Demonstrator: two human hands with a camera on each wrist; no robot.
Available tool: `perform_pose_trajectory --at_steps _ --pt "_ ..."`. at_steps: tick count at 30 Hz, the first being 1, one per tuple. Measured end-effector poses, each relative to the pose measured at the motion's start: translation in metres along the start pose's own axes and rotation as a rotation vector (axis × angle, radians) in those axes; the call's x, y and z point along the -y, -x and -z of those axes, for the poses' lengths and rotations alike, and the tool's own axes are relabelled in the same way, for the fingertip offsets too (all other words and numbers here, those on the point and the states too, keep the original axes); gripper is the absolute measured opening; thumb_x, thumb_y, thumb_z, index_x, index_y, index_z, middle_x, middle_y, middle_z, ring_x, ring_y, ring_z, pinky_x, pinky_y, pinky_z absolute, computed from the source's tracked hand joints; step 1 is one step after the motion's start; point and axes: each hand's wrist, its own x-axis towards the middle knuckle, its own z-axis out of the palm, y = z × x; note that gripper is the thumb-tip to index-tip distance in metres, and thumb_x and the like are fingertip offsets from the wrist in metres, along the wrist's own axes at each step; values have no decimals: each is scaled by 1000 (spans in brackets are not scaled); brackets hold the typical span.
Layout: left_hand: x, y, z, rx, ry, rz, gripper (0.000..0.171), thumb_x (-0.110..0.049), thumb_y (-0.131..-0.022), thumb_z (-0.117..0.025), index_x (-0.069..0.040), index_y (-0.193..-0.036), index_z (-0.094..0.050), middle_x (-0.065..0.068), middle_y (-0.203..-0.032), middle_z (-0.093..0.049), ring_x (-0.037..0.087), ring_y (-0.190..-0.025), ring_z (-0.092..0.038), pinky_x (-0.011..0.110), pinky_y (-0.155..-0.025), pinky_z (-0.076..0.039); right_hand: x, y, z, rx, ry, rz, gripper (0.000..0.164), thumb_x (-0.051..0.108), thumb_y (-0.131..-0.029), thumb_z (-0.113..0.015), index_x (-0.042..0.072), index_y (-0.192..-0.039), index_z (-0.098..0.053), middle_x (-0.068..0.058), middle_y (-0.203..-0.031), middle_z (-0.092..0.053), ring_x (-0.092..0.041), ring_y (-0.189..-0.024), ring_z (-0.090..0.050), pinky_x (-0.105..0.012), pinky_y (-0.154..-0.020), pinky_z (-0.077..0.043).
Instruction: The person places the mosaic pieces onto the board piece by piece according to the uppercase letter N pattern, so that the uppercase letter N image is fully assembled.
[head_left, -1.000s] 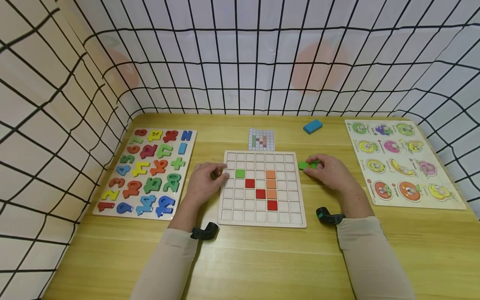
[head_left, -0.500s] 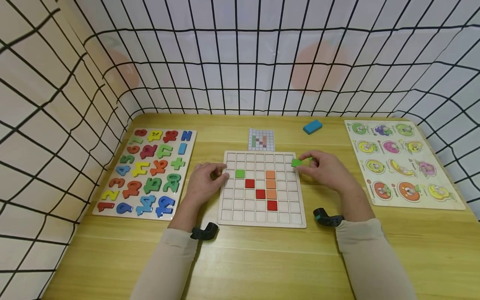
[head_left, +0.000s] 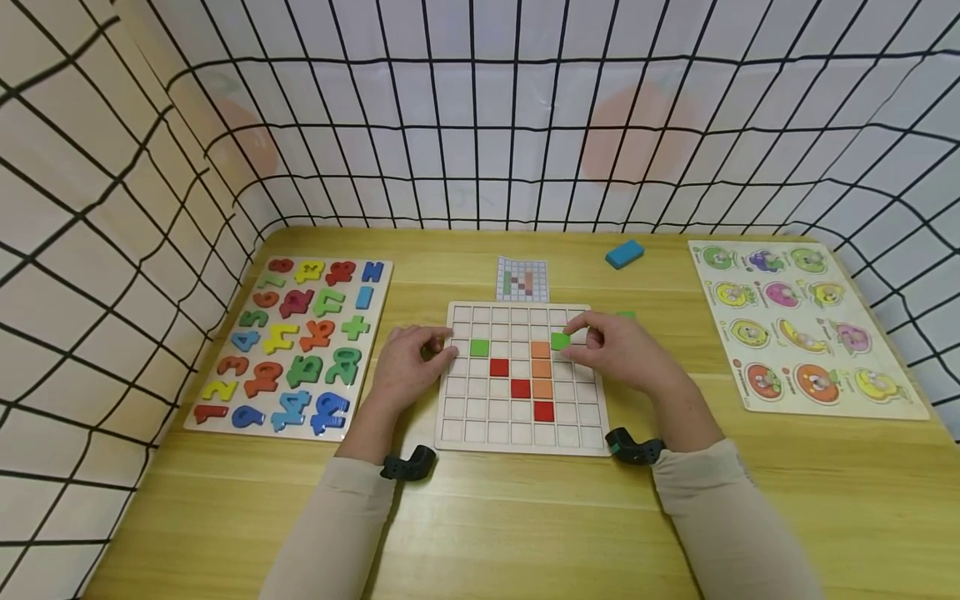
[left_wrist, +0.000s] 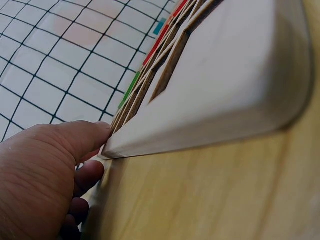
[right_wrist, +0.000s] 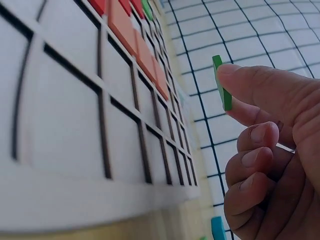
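My right hand (head_left: 626, 350) pinches a small green square tile (head_left: 560, 342) between thumb and forefinger. In the head view it overlaps the right part of the pale wooden grid board (head_left: 465, 432); in the right wrist view the tile (right_wrist: 223, 84) stands edge-on, raised above the board, the other fingers curled. My left hand (head_left: 408, 362) rests at the board's left edge, thumb and forefinger touching it; in the left wrist view the thumb (left_wrist: 85, 137) is against the rim. Several tiles lie in the grid: one green tile (head_left: 479, 348), red tiles (head_left: 521, 388) and orange tiles (head_left: 541, 368).
Behind the board lies a pattern card (head_left: 522, 279). A blue block (head_left: 625, 253) is at the back right, and a green piece (head_left: 626, 315) shows partly behind the right hand. A number puzzle (head_left: 292, 350) sits left, a fruit puzzle (head_left: 806, 333) right. Black netting (head_left: 480, 127) surrounds the table.
My right hand has picked up the green tile from beside the board and carried it left over the grid. The left hand has stayed at the board's edge.
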Motion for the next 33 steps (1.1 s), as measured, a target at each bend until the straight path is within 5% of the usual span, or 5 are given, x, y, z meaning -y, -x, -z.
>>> perform_pose_trajectory --at_steps 33 --pt "1 0 0 -7 15 -9 33 -32 -93 -74 -15 -123 -74 3 -92 -66 23 -93 -51 35 -81 -38 55 -7 -64 24 63 134 26 36 -91 -77 24 -112 -69 2 -72 -53 -15 -58 -47 -28 -54 -36"
